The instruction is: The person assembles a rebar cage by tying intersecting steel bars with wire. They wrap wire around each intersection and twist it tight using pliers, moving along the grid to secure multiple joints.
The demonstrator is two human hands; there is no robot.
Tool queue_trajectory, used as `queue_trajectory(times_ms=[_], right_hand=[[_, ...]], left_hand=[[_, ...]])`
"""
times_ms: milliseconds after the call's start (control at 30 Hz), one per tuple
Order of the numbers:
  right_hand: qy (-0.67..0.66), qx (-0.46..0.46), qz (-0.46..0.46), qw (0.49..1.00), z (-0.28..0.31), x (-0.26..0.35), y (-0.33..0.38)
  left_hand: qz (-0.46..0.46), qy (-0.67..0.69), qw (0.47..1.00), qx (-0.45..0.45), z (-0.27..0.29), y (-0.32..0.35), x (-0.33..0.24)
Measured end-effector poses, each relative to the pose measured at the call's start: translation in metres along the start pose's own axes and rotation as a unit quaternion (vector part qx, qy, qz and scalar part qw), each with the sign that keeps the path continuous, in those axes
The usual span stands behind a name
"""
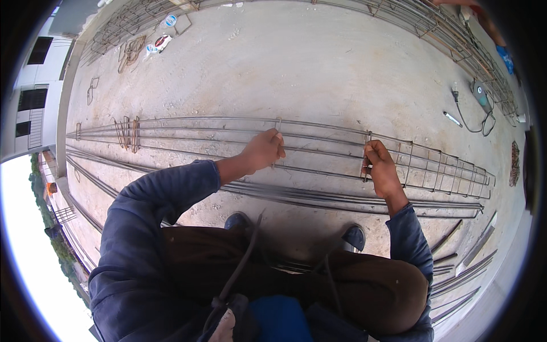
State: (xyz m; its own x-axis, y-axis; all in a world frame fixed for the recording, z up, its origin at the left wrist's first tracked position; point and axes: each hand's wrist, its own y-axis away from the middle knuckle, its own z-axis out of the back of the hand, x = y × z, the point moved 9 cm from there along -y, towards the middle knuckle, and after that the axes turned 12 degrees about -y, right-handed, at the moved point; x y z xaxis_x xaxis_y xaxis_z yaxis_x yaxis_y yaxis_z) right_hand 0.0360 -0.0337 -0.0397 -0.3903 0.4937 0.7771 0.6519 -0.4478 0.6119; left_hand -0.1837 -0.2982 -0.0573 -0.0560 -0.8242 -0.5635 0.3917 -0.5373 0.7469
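Observation:
A long steel rebar cage [409,162] lies across the floor in front of my knees. Square stirrups are spaced along its right end, and several more are bunched on the bars [135,135] toward the left. My left hand [263,151] is closed on a stirrup [278,124] around the middle of the long bars; the fingers hide part of it. Farther right, my right hand [383,168] pinches another stirrup [366,138], which stands upright around the bars. Whether a thin tie wire is between those fingertips is too small to make out.
Loose straight bars [319,198] lie between the cage and my shoes. Finished cages [439,34] line the far side. An angle grinder [481,96] with its cord rests at the far right. Bent stirrups [131,52] lie far left. Part of another person [484,20] shows at top right.

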Motion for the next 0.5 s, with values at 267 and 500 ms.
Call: queue_trajectory(times_ms=[267,500], right_hand=[[0.015,0.001,-0.027,1.0,-0.005,-0.002,0.001],[0.032,-0.008,-0.008,0.999,-0.002,0.005,0.001]], left_hand=[[-0.001,0.03,0.999,0.045,-0.024,-0.006,-0.014],[-0.037,0.13,0.989,0.067,-0.036,-0.02,-0.014]])
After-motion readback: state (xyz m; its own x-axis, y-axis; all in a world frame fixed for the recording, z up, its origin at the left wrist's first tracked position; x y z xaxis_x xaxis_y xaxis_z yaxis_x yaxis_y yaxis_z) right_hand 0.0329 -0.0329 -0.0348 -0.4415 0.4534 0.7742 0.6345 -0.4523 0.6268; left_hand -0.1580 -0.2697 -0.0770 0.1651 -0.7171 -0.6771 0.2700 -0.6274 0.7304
